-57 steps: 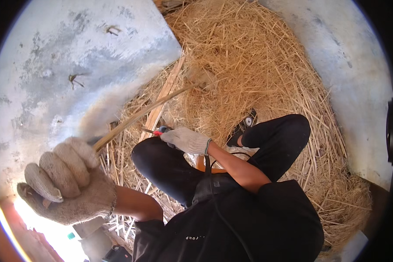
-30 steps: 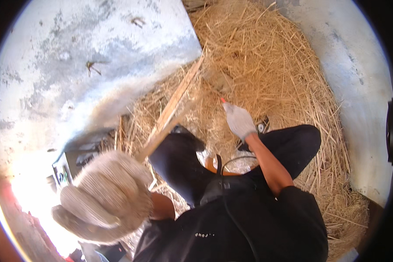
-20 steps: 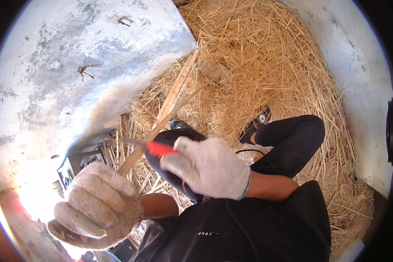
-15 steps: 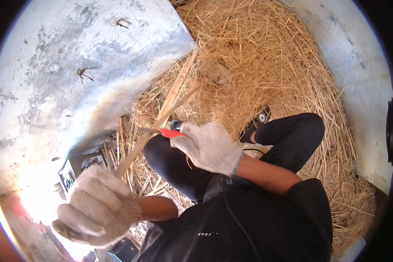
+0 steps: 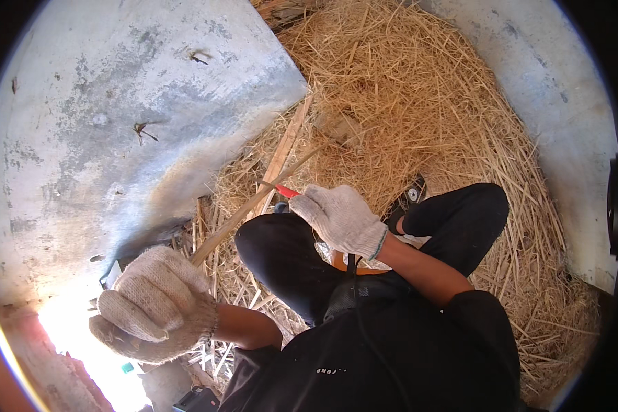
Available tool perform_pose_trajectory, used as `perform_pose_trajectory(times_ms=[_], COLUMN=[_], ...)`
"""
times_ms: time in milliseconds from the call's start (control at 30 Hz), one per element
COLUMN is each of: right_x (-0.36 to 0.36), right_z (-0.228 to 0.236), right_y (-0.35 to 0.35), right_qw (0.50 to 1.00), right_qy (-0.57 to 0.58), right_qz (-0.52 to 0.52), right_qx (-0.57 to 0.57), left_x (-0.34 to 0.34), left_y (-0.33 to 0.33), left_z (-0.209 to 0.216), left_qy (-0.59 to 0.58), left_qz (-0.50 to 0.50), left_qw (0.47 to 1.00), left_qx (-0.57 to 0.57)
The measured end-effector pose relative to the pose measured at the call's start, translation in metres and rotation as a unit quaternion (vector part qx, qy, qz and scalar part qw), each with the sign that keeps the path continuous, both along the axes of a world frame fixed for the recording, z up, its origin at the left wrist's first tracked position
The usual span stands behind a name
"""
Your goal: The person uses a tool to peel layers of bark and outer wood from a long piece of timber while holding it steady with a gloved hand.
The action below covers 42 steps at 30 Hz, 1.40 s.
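My left hand [image 5: 154, 305], in an off-white knit glove, is closed around the lower end of a long, thin strip of wood or bamboo [image 5: 232, 223]. The strip slants up and to the right over the straw, past my bent knee. My right hand [image 5: 342, 218], gloved alike, grips a small knife [image 5: 287, 191] by its red handle. The knife's narrow blade points left and lies across the strip or just above it; contact is hard to tell. Most of the handle is hidden inside the right glove.
Straw and pale shavings [image 5: 419, 89] cover the floor ahead and to the right. A flat wooden slat [image 5: 290, 137] lies beyond the strip. Weathered, whitish walls stand left [image 5: 82, 123] and right [image 5: 570, 137]. My crossed legs [image 5: 288, 254] are beneath my hands. A dark box [image 5: 198, 398] sits at lower left.
My right hand and the knife have shifted a little up and to the right along the strip. My left hand has moved slightly, still holding the strip's lower end.
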State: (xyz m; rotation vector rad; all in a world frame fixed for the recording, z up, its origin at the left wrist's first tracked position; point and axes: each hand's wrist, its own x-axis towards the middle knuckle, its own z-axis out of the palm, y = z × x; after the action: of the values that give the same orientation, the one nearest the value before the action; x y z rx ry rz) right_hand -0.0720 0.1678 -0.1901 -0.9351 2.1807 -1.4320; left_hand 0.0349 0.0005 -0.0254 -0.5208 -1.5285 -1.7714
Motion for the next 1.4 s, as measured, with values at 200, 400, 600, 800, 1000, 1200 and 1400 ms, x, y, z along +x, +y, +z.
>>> perform_pose_trajectory(times_ms=[200,400,600,800,1000,1200,1400], right_x=[-0.041,-0.062,-0.046,-0.082,-0.098,-0.081,-0.09], right_z=[-0.155,-0.203,-0.127,-0.23,-0.245,-0.226,-0.236], right_y=[0.008,0.03,-0.01,-0.043,-0.044,-0.051,-0.043], right_qw=[0.977,0.942,0.981,0.946,0.949,0.934,0.947], right_qy=[-0.092,-0.137,-0.152,-0.184,-0.171,-0.271,-0.051], right_qz=[-0.141,-0.181,-0.1,-0.196,-0.194,-0.233,-0.17], right_qx=[0.129,0.248,0.068,0.182,0.182,-0.014,0.267], left_x=[0.002,0.007,-0.003,0.003,0.002,-0.004,0.003], left_y=[-0.002,0.0,-0.019,-0.012,-0.017,-0.032,-0.031], left_z=[-0.002,-0.002,-0.007,-0.012,-0.012,-0.007,-0.007], left_qy=[-0.001,0.005,0.015,0.037,0.042,0.024,0.02], left_qz=[-0.009,0.035,0.105,0.119,0.137,0.156,0.166], left_qw=[1.0,0.999,0.99,0.988,0.983,0.978,0.976], left_qx=[-0.021,0.014,0.088,0.088,0.112,0.14,0.141])
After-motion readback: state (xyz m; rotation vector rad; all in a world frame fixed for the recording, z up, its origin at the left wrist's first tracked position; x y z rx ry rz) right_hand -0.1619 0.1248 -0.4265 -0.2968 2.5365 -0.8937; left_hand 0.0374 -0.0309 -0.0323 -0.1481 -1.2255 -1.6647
